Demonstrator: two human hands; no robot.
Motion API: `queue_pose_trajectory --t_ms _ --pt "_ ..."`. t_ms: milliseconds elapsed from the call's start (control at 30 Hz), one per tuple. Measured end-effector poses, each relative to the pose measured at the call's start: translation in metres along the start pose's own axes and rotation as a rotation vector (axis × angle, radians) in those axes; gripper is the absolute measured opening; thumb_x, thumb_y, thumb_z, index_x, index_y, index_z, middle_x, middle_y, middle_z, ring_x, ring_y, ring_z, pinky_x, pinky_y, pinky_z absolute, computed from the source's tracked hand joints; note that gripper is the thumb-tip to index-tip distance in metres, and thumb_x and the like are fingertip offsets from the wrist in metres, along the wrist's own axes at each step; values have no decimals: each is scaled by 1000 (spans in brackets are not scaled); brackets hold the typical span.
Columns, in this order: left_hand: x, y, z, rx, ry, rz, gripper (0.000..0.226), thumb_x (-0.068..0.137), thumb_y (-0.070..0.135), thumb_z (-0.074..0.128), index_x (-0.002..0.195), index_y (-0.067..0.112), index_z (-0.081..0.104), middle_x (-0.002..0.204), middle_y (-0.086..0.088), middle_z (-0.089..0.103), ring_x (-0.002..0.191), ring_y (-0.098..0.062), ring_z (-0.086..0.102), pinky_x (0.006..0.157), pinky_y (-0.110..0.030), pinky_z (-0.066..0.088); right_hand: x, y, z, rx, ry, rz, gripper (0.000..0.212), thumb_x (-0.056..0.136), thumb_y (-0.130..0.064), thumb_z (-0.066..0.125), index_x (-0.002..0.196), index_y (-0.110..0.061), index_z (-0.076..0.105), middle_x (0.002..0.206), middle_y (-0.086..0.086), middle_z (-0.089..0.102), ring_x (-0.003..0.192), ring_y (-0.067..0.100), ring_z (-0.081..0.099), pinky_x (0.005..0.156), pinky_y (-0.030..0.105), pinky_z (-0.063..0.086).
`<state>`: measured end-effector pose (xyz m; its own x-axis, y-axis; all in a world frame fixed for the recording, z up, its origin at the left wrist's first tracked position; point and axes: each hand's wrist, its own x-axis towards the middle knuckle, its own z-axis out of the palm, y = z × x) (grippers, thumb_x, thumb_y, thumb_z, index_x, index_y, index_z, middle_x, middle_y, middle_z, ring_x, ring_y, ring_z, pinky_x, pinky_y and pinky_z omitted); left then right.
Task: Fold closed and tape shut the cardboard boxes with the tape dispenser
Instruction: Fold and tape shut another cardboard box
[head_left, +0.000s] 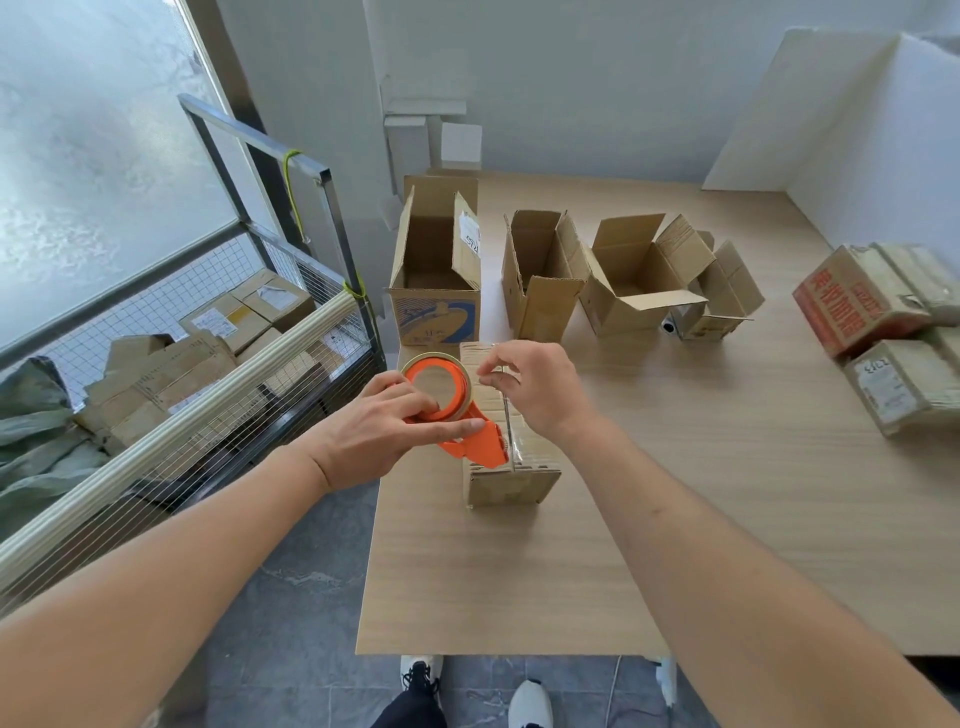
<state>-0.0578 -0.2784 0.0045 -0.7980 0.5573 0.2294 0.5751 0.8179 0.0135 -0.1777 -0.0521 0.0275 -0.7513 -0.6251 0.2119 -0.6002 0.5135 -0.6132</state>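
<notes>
A small cardboard box (511, 441) with its flaps folded shut stands at the centre of the frame, near the left edge of a wooden bench (675, 519). An orange tape dispenser (457, 410) loaded with a roll of tan tape lies across the box's top left side, its blade end at the central seam. The left hand (374, 431) has its grip wrapped over the dispenser, fingers curled round the roll and thumb laid along the orange body. The right hand (535, 389) pinches at the seam toward the far end of the box top, thumb and forefinger together; whether tape lies between them cannot be told.

Behind it, across the middle of the frame, four open boxes (545, 275) stand in a row with flaps raised. At the right edge lie closed cartons (878, 332), one printed in red. At left, a wire-mesh cart (208, 332) holds more cardboard parcels. The person's shoes (530, 701) show on grey floor at the bottom.
</notes>
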Motion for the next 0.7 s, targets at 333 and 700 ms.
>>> queue_pose_trajectory --t_ms 333,700 --pt "-12 11 -4 -162 -90 -125 68 106 25 42 163 36 7 99 4 60 87 -16 54 98 -39 46 -36 25 -9 163 -55 224 10 91 -9 74 89 -17 79 75 -5 73 69 11 70 75 36 63" --pt "-20 27 -6 -263 -216 -252 63 100 44 42 154 60 15 99 14 63 81 -6 56 70 -28 49 -76 57 -21 403 -122 587 15 89 1 73 82 -11 78 66 2 73 58 11 67 62 23 59"
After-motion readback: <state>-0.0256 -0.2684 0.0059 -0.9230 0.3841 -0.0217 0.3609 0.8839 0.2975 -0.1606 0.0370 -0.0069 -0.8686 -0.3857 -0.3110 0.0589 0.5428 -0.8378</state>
